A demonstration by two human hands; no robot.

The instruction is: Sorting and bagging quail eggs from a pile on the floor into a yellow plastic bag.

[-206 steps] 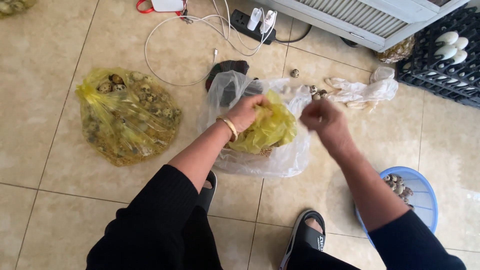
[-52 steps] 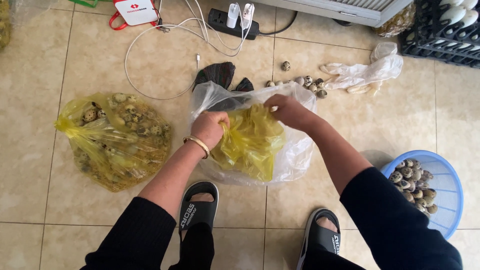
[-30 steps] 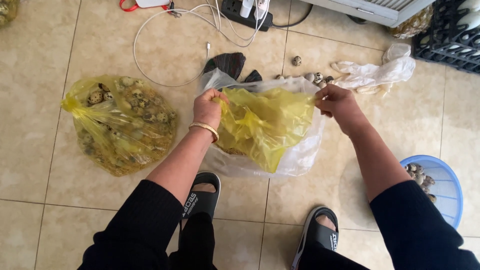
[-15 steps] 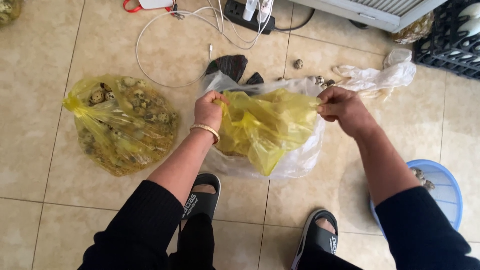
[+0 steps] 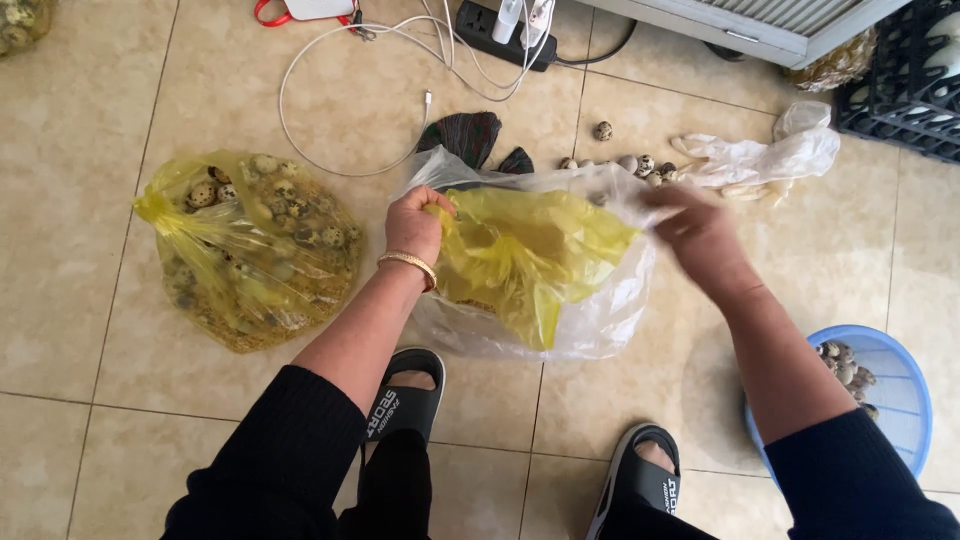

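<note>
My left hand (image 5: 415, 225), with a gold bangle on the wrist, pinches the left rim of a yellow plastic bag (image 5: 525, 255). That bag sits inside a clear plastic bag (image 5: 590, 325) on the tiled floor in front of me. My right hand (image 5: 705, 240) is blurred just off the yellow bag's right corner, by the clear bag's rim; whether it grips anything is unclear. A second yellow bag (image 5: 250, 250) full of speckled quail eggs lies tied to the left.
A blue basket (image 5: 900, 385) holding quail eggs sits at the right. Loose eggs (image 5: 625, 160) and an empty clear bag (image 5: 770, 155) lie behind. A power strip (image 5: 505, 30) with white cables, a dark cloth (image 5: 465, 135) and a black crate (image 5: 900, 70) are farther back. My sandalled feet (image 5: 400, 400) are below.
My right hand has left the yellow bag's right corner and shifted right and slightly down. The bag's right side has sagged. My left hand keeps its hold.
</note>
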